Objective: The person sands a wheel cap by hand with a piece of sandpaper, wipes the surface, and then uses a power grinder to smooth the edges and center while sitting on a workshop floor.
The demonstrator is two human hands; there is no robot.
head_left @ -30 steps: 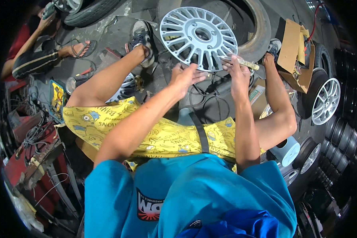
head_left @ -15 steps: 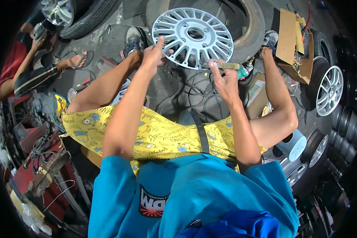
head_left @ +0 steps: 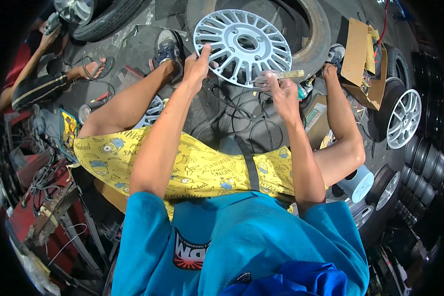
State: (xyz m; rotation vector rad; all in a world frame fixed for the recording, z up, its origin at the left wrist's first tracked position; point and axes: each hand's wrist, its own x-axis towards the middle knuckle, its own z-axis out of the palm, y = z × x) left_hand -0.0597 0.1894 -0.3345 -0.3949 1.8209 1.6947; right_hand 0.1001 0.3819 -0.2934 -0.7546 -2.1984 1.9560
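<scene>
Two-handed, gripping wheel by its rim with left hand, likely for steadiness; clasping tool in right hand.

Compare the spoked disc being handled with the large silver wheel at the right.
The spoked disc has many close-set spokes; the large silver wheel has fewer, wider-spaced ones. The left hand grips the disc; no hand touches the wheel. Both are round and silvery.
</scene>
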